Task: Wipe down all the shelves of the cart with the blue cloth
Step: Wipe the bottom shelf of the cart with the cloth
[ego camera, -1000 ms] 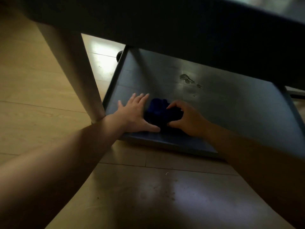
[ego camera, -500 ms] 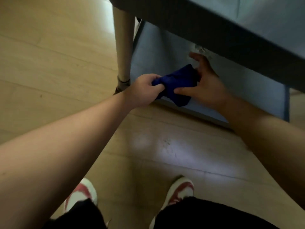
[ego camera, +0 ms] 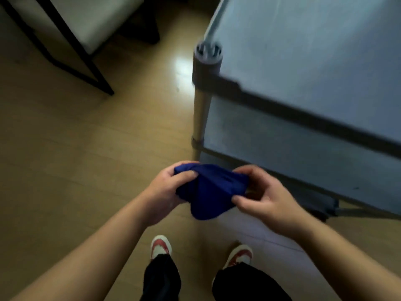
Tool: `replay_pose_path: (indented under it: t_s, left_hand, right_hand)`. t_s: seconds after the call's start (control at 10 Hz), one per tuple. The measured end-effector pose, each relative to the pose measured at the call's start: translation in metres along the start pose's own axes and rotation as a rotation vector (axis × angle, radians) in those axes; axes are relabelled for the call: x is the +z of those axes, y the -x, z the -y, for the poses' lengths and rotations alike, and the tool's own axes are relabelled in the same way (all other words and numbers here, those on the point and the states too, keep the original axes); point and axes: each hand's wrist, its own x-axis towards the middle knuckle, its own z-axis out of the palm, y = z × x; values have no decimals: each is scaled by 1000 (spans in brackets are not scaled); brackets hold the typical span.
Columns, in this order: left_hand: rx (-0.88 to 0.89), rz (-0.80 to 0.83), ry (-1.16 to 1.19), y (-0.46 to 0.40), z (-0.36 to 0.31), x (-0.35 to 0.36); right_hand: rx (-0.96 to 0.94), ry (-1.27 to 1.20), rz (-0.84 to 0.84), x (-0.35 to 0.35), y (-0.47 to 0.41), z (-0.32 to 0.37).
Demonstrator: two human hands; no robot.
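The blue cloth [ego camera: 209, 190] is bunched up in the air between both hands, in front of the cart and above the floor. My left hand [ego camera: 167, 192] grips its left end and my right hand [ego camera: 262, 198] pinches its right end. The grey metal cart [ego camera: 303, 68] stands at the right; I see its top shelf from above, a lower shelf [ego camera: 282, 146] beneath it and a round corner post [ego camera: 200, 118]. The cloth touches no shelf.
Wooden floor [ego camera: 76, 159] spreads to the left and below. A black-framed piece of furniture [ego camera: 71, 38] stands at the top left. My two feet in red-and-white shoes [ego camera: 160, 246] are on the floor just below the hands.
The cloth has been lifted off the bottom shelf and drawn back out of the cart in both hands. My view has risen from under the cart to above its top shelf.
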Motion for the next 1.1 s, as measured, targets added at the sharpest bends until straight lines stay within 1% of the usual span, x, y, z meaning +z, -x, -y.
replay_pose_path:
  t_s: [0.1,0.2,0.3,0.4,0.5,0.6,0.7,0.8,0.9,1.0,1.1]
  left_hand:
    - [34,-19,73,39,-44,22]
    - [97,19,82,85,-101,61]
    - [135,54,28,103,-134,89]
    - [175,21,-22,97,-178,128]
    - [176,6,-36,79,-204,155]
    - [140,-79,-52,32,-235,183]
    - [103,-140,-72,-1,-250,192]
    - [34,-160,-165,-44,-264,188]
    - [38,-144,-348,-61,-270,178]
    - [220,-114,-850,-71,-281,165]
    - [337,-16,-1000,-67,-291,161]
  right_hand:
    - [-53,-71,-43,-7,24,48]
    - [-99,-128,-98,-31,55,115]
    - [-121,-154,-111,-53,68,151]
    - [-107,-210,-172,-92,68,191]
    - [-67,-241,-238,-115,57,208]
    - [42,-293,-352,-137,19,223]
    - [100,-317,-430,-144,-12,226]
    - [218,-317,-540,-145,-45,227]
    - [279,-265,-564,-145,-50,227]
    - [290,-33,-542,-143,-40,243]
    - [219,53,-528,-139,-30,258]
